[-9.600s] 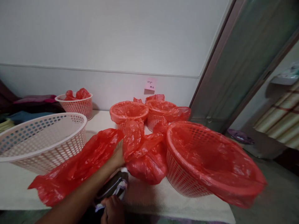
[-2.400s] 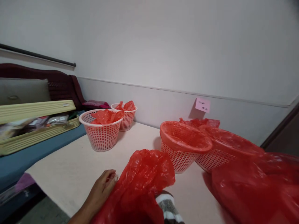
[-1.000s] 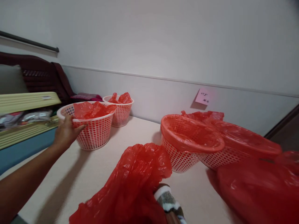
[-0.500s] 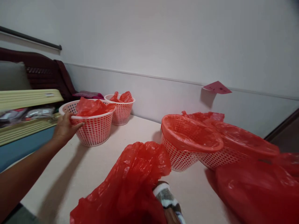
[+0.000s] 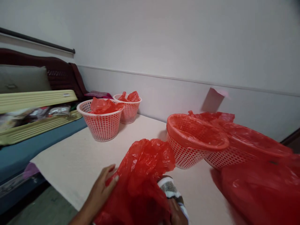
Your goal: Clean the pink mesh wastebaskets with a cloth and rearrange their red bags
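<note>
My left hand [image 5: 100, 190], thumb and fingers apart, is at the left side of a crumpled red plastic bag [image 5: 142, 175]. I cannot tell how firmly it touches the film. My right hand [image 5: 177, 214] is at the bag's lower right, its fingers curled over a fuzzy striped cloth [image 5: 170, 187] in brown, grey and white. Part of that hand is hidden by the bag. Just beyond stands a perforated basket [image 5: 185, 156] lined with red plastic. To the left, a white-rimmed perforated basket [image 5: 102, 126] holds loose red plastic.
Another white-rimmed basket [image 5: 128, 112] stands by the wall. On the right are a second lined basket [image 5: 227, 157] and a large red bag [image 5: 260, 190]. The pale tabletop [image 5: 67, 156] ends at the left near a yellow ridged panel [image 5: 37, 100]. A paper sheet [image 5: 212, 99] hangs on the wall.
My left hand has let go of the white-rimmed basket's edge and come back right and nearer, to the red bag. The view has turned slightly left. The wall paper has swung.
</note>
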A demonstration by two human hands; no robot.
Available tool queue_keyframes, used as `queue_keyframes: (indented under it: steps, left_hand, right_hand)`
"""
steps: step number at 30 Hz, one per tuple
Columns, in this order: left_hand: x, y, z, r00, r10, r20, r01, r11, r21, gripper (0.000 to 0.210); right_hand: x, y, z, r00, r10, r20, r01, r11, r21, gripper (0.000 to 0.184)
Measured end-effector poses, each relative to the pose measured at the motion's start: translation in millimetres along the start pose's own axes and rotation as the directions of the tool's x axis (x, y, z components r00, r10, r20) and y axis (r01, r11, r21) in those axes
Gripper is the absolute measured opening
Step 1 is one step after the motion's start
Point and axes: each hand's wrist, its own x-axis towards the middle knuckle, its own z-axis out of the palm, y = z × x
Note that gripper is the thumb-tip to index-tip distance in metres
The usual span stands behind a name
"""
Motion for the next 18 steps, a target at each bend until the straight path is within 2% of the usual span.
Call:
queue_keyframes:
  steps: [2,4,6,8,14,16,18]
  left_hand:
    - [-25,0,29.1,0.996,-0.021,0.081,0.019,1.0,0.022,0.056]
    - [-42,-3,54.0,0.988,-0.096,0.118,0.085,0.992,0.094,0.066]
    - [-52,-9,74.4,0.973,-0.156,0.168,0.132,0.98,0.148,0.07]
    - [-56,-16,90.2,0.973,-0.13,0.191,0.095,0.979,0.181,0.066]
    - [-50,-17,117.0,0.992,0.023,0.124,-0.055,0.964,0.26,0.048]
    - [-50,-14,121.4,0.991,0.044,0.128,-0.078,0.957,0.28,0.048]
    - [-51,-12,124.2,0.99,0.056,0.129,-0.092,0.95,0.298,0.051]
  right_hand:
    - [4,-6,-4,1.0,-0.006,0.02,0.005,1.0,0.018,0.032]
    - [11,-18,-13,0.998,0.003,0.056,-0.005,1.0,0.028,0.03]
    - [18,-31,-21,0.997,0.034,0.075,-0.036,0.999,0.024,0.027]
    - [22,-41,-26,0.996,0.063,0.066,-0.065,0.997,0.029,0.024]
    - [19,-47,-29,0.989,0.146,-0.016,-0.144,0.984,0.101,0.019]
    - [20,-49,-39,0.986,0.162,-0.048,-0.153,0.975,0.164,0.02]
    - [29,-52,-59,0.985,0.154,-0.078,-0.135,0.968,0.213,0.022]
